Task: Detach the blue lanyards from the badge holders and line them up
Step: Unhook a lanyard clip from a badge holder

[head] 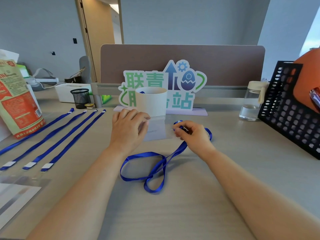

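On my left: four flat blue ribbon lanyards (52,135), laid side by side on the pale wooden desk (242,153). Centre: my left hand (129,129), fingers close together, tips pressing the clear plastic badge holder (158,131) flat. Right of it: my right hand (192,135), thumb and fingers pinching the metal clip (185,129) of a fifth blue lanyard (150,170), its ribbon looped loosely between my forearms.
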### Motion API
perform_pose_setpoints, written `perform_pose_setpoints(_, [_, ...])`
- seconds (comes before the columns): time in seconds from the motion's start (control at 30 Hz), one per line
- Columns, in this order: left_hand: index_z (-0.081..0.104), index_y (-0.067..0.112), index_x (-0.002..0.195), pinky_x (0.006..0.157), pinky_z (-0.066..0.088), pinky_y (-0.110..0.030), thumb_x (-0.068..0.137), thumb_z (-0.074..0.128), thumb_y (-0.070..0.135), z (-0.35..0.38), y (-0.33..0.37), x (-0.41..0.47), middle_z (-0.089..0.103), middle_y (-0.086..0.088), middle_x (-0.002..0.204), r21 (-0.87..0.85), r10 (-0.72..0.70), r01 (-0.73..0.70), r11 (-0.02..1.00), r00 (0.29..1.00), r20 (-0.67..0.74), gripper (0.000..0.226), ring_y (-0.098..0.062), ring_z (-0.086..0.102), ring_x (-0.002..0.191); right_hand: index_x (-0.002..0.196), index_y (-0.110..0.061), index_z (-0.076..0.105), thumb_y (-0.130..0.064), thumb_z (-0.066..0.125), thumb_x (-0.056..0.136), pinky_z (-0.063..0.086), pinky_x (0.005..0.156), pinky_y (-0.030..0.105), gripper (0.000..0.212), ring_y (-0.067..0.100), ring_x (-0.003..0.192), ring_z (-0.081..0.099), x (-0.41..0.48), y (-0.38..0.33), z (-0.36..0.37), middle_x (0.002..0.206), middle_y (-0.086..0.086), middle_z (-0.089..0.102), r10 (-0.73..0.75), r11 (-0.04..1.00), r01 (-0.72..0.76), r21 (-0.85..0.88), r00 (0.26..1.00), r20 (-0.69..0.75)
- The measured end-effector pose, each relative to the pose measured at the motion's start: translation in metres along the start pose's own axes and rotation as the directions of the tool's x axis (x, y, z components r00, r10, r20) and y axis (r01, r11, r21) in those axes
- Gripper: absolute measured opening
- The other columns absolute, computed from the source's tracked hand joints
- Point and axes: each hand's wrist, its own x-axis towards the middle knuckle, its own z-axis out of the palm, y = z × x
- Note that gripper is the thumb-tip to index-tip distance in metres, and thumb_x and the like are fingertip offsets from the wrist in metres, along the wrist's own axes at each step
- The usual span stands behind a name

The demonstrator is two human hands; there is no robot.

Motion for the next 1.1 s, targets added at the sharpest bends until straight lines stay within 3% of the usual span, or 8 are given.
perform_pose_setpoints(0.17, [0.063, 0.023, 0.073, 0.076, 0.024, -0.028, 0.083, 0.048, 0.038, -0.006, 0.002, 0.002, 0.06, 0.012, 0.067, -0.04, 0.096, -0.094, 0.995, 0.994, 0.043, 0.024, -0.013, 0.059, 0.071, 0.071, -0.023, 0.068, -0.005, 0.067, 0.082, 0.052, 0.068, 0.02, 0.021, 0.004, 0.057, 0.064, 0.002, -0.002, -0.004, 0.066, -0.011, 0.068, 0.043, 0.988, -0.029, 0.153, 0.995, -0.088])
perform_pose_setpoints(0.33, [0.061, 0.012, 0.076, 0.052, 0.041, -0.027, 0.083, 0.044, 0.032, 0.0, -0.001, 0.001, 0.058, 0.002, 0.075, -0.202, 0.161, -0.134, 0.97, 0.98, 0.119, 0.027, -0.019, 0.057, 0.061, 0.066, -0.021, 0.066, -0.005, 0.069, 0.079, 0.051, 0.062, 0.015, 0.021, 0.006, 0.054, 0.065, 0.001, -0.006, -0.005, 0.06, -0.012, 0.066, 0.007, 0.988, 0.015, 0.156, 0.99, -0.144])
perform_pose_setpoints(0.47, [0.055, 0.024, 0.087, 0.047, 0.045, -0.026, 0.08, 0.044, 0.033, 0.0, 0.004, -0.002, 0.063, 0.007, 0.085, -0.218, 0.179, -0.144, 0.965, 0.972, 0.149, 0.016, -0.012, 0.061, 0.058, 0.072, -0.015, 0.063, 0.0, 0.066, 0.081, 0.057, 0.066, 0.025, 0.018, 0.011, 0.055, 0.066, 0.0, -0.008, -0.004, 0.066, -0.006, 0.068, 0.046, 0.966, -0.015, 0.259, 0.993, -0.111])
perform_pose_setpoints(0.6, [0.053, 0.031, 0.093, 0.051, 0.046, -0.024, 0.077, 0.042, 0.031, 0.001, 0.005, -0.004, 0.068, 0.012, 0.084, -0.184, 0.18, -0.151, 0.971, 0.972, 0.15, 0.019, -0.016, 0.064, 0.06, 0.079, -0.011, 0.064, -0.006, 0.059, 0.088, 0.054, 0.06, 0.02, 0.011, 0.011, 0.059, 0.067, 0.0, -0.01, -0.004, 0.067, -0.001, 0.071, 0.138, 0.888, -0.135, 0.439, 0.99, 0.024])
perform_pose_setpoints(0.73, [0.063, 0.021, 0.079, 0.053, 0.052, -0.03, 0.074, 0.044, 0.025, 0.0, 0.006, -0.002, 0.067, 0.008, 0.076, -0.212, 0.198, -0.166, 0.963, 0.97, 0.143, 0.021, -0.016, 0.063, 0.067, 0.077, -0.008, 0.065, -0.011, 0.058, 0.089, 0.053, 0.059, 0.017, 0.014, 0.011, 0.064, 0.068, 0.002, -0.008, -0.007, 0.069, 0.0, 0.072, 0.216, 0.831, -0.234, 0.505, 0.972, 0.095])
perform_pose_setpoints(0.9, [0.055, 0.027, 0.083, 0.067, 0.052, -0.036, 0.068, 0.059, 0.017, 0.003, 0.004, -0.005, 0.064, 0.011, 0.099, -0.281, 0.176, -0.084, 0.956, 0.931, 0.319, 0.019, -0.016, 0.059, 0.09, 0.087, -0.009, 0.061, 0.004, 0.058, 0.086, 0.056, 0.064, 0.016, 0.014, 0.01, 0.063, 0.069, 0.004, -0.003, -0.008, 0.067, -0.002, 0.071, 0.256, 0.821, -0.279, 0.498, 0.96, 0.114])
perform_pose_setpoints(1.0, [0.059, 0.031, 0.101, 0.08, 0.048, -0.031, 0.069, 0.069, 0.036, 0.006, 0.007, -0.007, 0.057, 0.015, 0.113, -0.304, 0.187, -0.053, 0.951, 0.882, 0.432, 0.035, -0.011, 0.053, 0.103, 0.089, -0.009, 0.057, 0.005, 0.061, 0.083, 0.056, 0.062, 0.018, 0.016, 0.011, 0.062, 0.069, 0.004, -0.004, -0.008, 0.072, 0.005, 0.07, 0.264, 0.814, -0.299, 0.498, 0.954, 0.142])
perform_pose_setpoints(1.1, [0.063, 0.028, 0.111, 0.082, 0.048, -0.028, 0.075, 0.05, 0.059, 0.007, 0.015, -0.009, 0.059, 0.013, 0.112, -0.347, 0.186, -0.038, 0.937, 0.896, 0.404, 0.049, -0.007, 0.055, 0.102, 0.092, -0.008, 0.054, 0.003, 0.066, 0.08, 0.054, 0.059, 0.018, 0.02, 0.012, 0.063, 0.069, 0.003, -0.003, -0.004, 0.079, 0.01, 0.069, 0.282, 0.825, -0.324, 0.463, 0.946, 0.159])
